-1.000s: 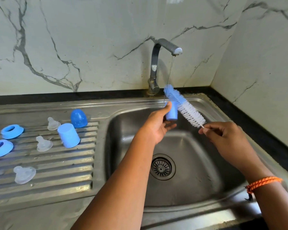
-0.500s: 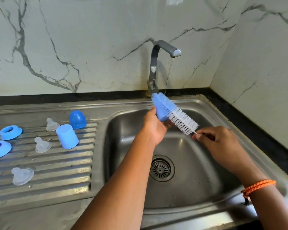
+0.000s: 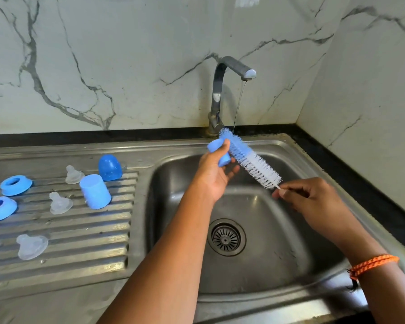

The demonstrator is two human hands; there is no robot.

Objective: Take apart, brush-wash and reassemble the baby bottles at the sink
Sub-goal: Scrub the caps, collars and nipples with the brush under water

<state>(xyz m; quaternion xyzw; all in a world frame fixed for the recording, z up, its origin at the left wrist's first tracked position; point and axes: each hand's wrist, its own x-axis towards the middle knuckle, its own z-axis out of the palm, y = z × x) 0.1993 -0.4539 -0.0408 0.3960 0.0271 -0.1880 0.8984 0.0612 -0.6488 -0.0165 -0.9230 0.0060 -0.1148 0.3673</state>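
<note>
Fingers of the left hand (image 3: pixel 214 174) curl round a small blue bottle (image 3: pixel 218 152), thumb on top and the other fingertips showing below it, so the hand is closed on the bottle and holds it tilted over the sink (image 3: pixel 297 232) basin, just in front of the tap (image 3: pixel 222 90). The right hand (image 3: pixel 313 202) pinches the thin wire handle of the brush (image 3: pixel 250 160) between thumb and fingertips, the remaining fingers loosely bent (the handle itself is mostly hidden inside the grip). The brush slants up and to the left from that pinch, its white bristles nearer the right hand and its blue bristles lying against the bottle, beside the left thumb. A thin stream of water falls from the tap spout onto the blue tip of the brush. An orange band (image 3: pixel 372 265) circles the right wrist.

On the ribbed drainboard (image 3: pixel 80 249) to the left lie the other parts: an upturned blue bottle (image 3: pixel 95 191), a blue dome cap (image 3: pixel 110 167) behind it, two blue rings (image 3: pixel 15 184) (image 3: pixel 0 208) at the far left, and three clear teats (image 3: pixel 73 175) (image 3: pixel 59 204) (image 3: pixel 32 246) spread among them, all apart from one another.
</note>
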